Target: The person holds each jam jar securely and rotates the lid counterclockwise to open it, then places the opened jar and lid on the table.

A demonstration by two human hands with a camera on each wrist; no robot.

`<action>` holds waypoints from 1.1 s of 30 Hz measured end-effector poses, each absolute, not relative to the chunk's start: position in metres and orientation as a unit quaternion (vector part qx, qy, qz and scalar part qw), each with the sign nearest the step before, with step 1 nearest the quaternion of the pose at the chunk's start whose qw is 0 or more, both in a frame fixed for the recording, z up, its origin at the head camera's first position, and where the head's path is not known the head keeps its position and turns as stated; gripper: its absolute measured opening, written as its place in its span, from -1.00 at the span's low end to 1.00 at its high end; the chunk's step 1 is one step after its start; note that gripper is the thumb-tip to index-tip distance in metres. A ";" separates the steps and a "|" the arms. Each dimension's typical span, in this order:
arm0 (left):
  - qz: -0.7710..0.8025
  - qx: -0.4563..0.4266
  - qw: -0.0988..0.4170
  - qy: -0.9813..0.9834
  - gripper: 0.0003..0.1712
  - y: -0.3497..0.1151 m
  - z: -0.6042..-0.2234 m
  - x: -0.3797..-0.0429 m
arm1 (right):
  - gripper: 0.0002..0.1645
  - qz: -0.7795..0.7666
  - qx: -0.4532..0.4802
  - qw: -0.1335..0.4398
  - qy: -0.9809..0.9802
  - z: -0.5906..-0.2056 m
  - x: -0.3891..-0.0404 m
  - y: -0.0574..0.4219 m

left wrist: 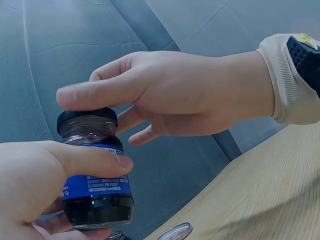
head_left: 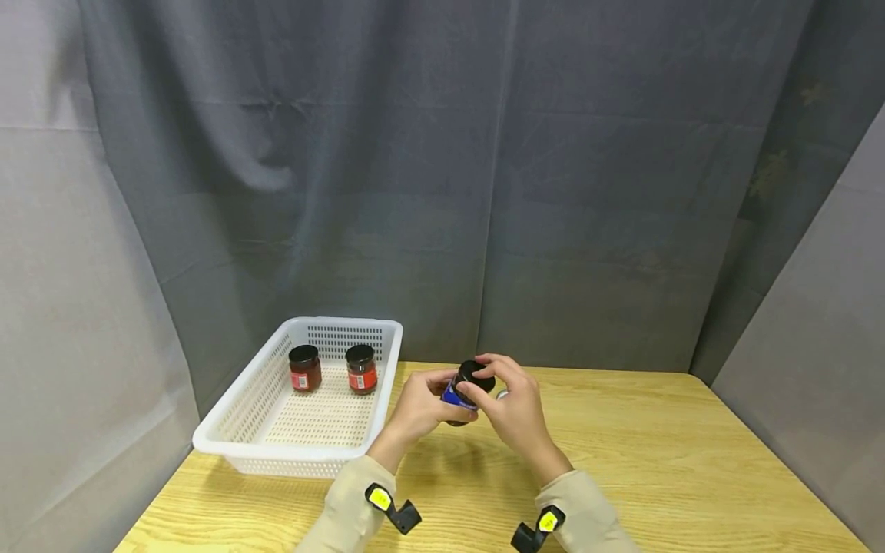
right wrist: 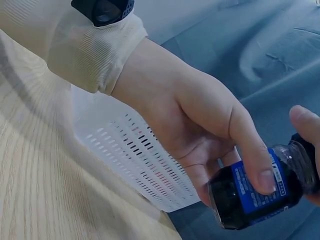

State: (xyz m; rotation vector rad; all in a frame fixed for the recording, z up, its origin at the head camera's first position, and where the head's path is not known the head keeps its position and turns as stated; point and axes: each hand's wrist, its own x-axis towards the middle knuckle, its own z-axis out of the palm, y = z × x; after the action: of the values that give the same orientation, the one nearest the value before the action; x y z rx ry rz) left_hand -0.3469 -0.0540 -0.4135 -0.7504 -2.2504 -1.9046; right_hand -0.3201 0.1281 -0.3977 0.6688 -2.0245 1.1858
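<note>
My left hand (head_left: 419,407) grips a glass jar (left wrist: 100,212) of dark contents around its blue label (right wrist: 260,195), thumb across the front. The jar is held tilted above the wooden table. On its top sits a black lid (head_left: 472,375), which my right hand (head_left: 513,405) pinches between thumb and fingers. In the left wrist view the right thumb (left wrist: 82,97) lies over the lid, and some of the fingers are hidden behind it.
A white perforated basket (head_left: 238,449) stands on the table (head_left: 657,453) at the left, holding two red-labelled jars (head_left: 305,369) with black lids. A round metallic-rimmed item (left wrist: 176,232) lies on the table, mostly behind my right hand in the head view. Grey curtains (head_left: 588,192) hang behind.
</note>
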 end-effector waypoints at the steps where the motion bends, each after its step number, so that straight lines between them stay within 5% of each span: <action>1: -0.624 -0.249 0.050 -0.739 -0.42 -0.054 -0.414 -0.347 | -0.77 0.459 0.254 0.346 -0.778 -0.398 -0.320 0.128; 33: -0.623 -0.252 0.047 -0.739 -0.37 -0.053 -0.415 -0.347 | -0.77 0.441 0.295 0.251 -0.810 -0.389 -0.316 0.144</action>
State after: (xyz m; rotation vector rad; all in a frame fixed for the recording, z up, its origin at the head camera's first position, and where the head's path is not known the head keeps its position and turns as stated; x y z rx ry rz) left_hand -0.3471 -0.0529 -0.4150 -0.7678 -2.2541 -1.9019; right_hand -0.3159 0.1436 -0.3891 0.8029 -2.2030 1.1992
